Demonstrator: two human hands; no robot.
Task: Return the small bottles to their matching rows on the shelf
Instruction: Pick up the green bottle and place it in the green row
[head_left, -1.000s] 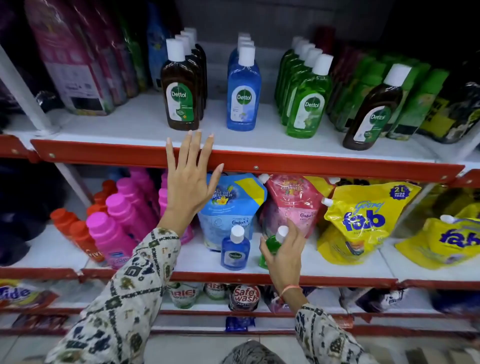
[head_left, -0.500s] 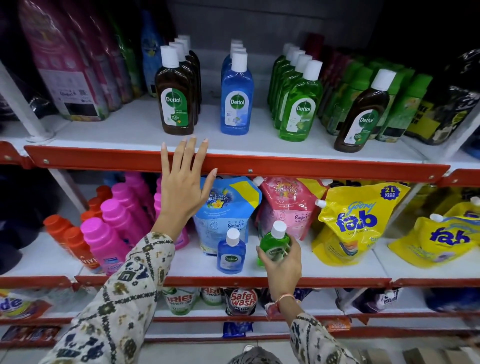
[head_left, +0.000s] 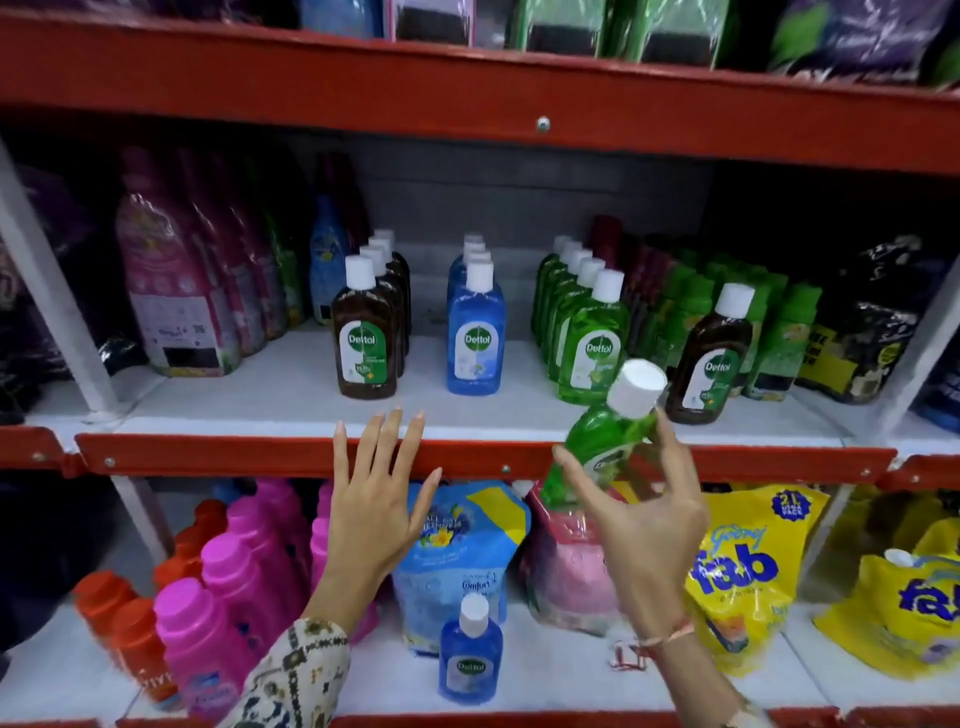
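Note:
My right hand (head_left: 641, 519) holds a small green bottle (head_left: 597, 441) with a white cap, tilted to the right, just in front of the red edge of the middle shelf (head_left: 260, 457). Right behind it stands the green bottle row (head_left: 582, 322). A blue row (head_left: 475, 327) and a brown row (head_left: 369, 332) stand further left. One brown bottle (head_left: 711, 358) stands alone to the right of the green row. A small blue bottle (head_left: 470, 660) stands upright on the lower shelf. My left hand (head_left: 376, 499) is open, fingers against the red shelf edge.
Pink and orange bottles (head_left: 208, 597) fill the lower shelf's left side; blue, pink and yellow refill pouches (head_left: 737, 566) stand behind and right of the small blue bottle. Tall pink bottles (head_left: 171, 291) and green packs (head_left: 779, 332) flank the rows. Another red shelf edge (head_left: 467, 93) runs overhead.
My right hand has lifted the small green bottle from the lower shelf up to the middle shelf's edge. The view has tilted upward. My left hand stays at the shelf edge.

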